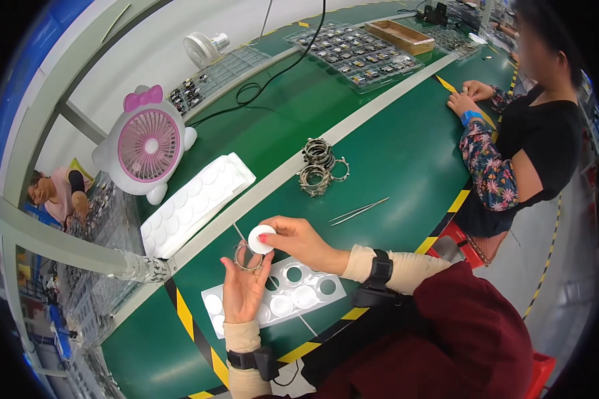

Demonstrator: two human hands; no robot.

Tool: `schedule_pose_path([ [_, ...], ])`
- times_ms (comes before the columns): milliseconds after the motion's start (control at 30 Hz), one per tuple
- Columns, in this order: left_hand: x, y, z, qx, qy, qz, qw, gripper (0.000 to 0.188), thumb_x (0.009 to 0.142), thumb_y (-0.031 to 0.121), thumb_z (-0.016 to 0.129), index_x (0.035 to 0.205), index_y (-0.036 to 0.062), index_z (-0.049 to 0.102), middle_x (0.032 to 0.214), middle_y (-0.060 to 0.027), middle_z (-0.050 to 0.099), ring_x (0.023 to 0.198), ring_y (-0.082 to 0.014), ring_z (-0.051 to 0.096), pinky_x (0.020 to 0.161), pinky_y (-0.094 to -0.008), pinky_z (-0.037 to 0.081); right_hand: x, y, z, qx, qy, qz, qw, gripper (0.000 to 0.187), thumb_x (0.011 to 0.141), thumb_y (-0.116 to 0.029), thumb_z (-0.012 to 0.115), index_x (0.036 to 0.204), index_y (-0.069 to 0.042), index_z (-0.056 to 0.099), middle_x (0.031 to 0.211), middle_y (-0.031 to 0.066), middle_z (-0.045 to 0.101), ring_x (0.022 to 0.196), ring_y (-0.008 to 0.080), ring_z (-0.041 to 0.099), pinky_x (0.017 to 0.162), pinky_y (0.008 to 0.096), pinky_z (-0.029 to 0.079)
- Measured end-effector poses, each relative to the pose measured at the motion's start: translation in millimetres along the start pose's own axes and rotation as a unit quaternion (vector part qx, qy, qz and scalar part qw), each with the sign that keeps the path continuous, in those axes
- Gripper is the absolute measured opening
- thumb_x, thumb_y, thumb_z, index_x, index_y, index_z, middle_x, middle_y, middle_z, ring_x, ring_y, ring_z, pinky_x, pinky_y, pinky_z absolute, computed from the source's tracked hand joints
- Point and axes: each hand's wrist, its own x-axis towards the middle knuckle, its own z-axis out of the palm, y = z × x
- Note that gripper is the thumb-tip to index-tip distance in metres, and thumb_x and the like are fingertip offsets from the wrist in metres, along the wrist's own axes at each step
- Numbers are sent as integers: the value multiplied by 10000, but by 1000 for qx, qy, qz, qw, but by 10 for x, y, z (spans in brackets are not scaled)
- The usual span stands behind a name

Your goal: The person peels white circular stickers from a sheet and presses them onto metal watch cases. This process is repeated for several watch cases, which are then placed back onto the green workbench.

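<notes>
Between the thumb and fingers of my left hand is a thin metal ring, held upright above the bench. My right hand pinches a white round disc right at the ring's upper side; whether the two touch I cannot tell. Beneath both hands lies a white sheet of round pieces, with some round holes showing the green bench. Part of the sheet is hidden by my left hand. Beyond my hands stands a cluster of stacked metal rings. Metal tweezers rest to the right of it.
A pale rail runs along the green bench. Past it are a stack of white sheets, a pink-and-white fan, a black cable and trays of small parts. A co-worker sits at the right, hands on the bench.
</notes>
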Motion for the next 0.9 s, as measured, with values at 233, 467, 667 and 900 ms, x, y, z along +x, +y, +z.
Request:
schedule_pose_path([
  [233,-15,-20,-171,3,-15,22,1000,499,918,444,430,1220,46,442,1227,-153,499,1179,-283,466,1005,-423,406,-91,116,74,4,-7,41,999,174,859,-150,622,885,18,588,824,20,612,756,49,539,614,202,441],
  [467,72,-160,-113,45,31,-69,996,580,918,488,386,1245,10,401,1223,-158,493,1135,-292,499,964,-400,450,-68,30,-1,-67,23,108,992,153,843,-151,645,809,-9,597,741,13,604,655,42,529,540,199,419],
  [667,22,-156,-4,65,60,-36,995,536,939,456,369,1224,4,410,1164,-155,521,1074,-286,538,964,-401,460,-33,40,-37,-3,-8,146,989,73,848,-87,619,841,-27,578,814,20,618,723,59,562,591,189,433],
  [900,9,-188,-38,80,91,-7,993,395,955,385,411,1127,33,461,1094,-120,547,1019,-224,569,911,-398,501,-83,106,96,-11,7,107,994,203,825,-14,616,982,-37,489,866,64,629,782,92,591,649,210,470],
])
